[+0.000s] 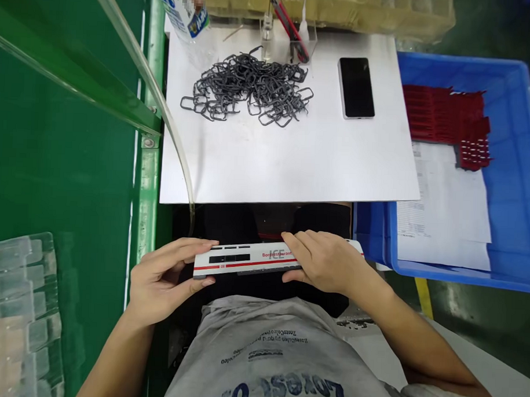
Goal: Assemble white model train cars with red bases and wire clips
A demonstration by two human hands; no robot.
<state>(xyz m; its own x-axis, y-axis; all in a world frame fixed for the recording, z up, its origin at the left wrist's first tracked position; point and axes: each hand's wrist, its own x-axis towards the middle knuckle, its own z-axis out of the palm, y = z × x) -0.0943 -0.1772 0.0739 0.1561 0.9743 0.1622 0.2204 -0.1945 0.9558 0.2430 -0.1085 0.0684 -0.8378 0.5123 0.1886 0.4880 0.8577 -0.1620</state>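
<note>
A white model train car (232, 261) with a red stripe and the letters ICE lies level across my lap, just below the table's front edge. My left hand (166, 276) pinches its left end, thumb below and fingers on top. Wrapped over the right part of the car is my right hand (321, 261), its thumb at the lower edge. The palm hides some of the car there, and the far right tip shows past it. On the table beyond lies a tangled pile of dark grey wire-like loops (255, 85).
A phone (356, 87) lies on the white table (292, 165). Behind the pile stand a clear holder with a red-black cutter (290, 28) and a plastic bottle (184, 13). At right, a blue bin (513, 172) holds dark red parts and papers. A clear hose (164, 102) hangs at left.
</note>
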